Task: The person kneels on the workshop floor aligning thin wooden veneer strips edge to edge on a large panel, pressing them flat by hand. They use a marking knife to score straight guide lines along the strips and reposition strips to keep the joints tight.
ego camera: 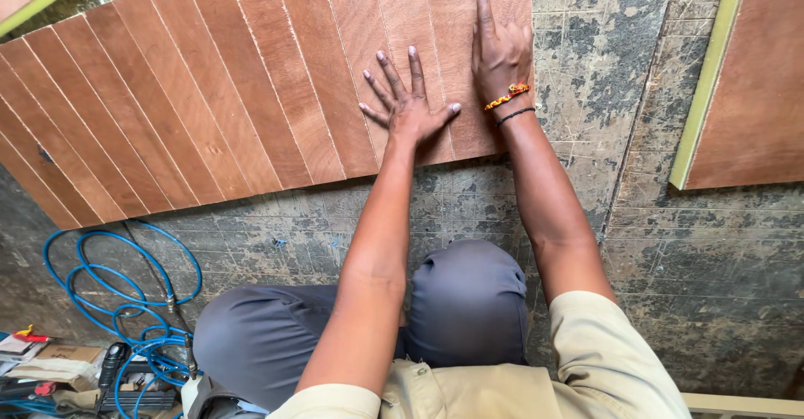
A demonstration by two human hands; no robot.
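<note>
A coiled blue air hose (pixel 126 302) lies at the lower left on the worn, grey scratched floor (pixel 712 285). Above it, reddish-brown wooden strips (pixel 209 109) lie side by side in slanted rows, covering the upper left of the floor; the grey surface to the right and below remains bare, so the laying looks partly done. The left hand (pixel 410 105) presses flat, fingers spread, on the rightmost strips, gripping nothing. The right hand (pixel 498 50), fingers straight and together, lies flat at the strips' right edge, arm outstretched.
</note>
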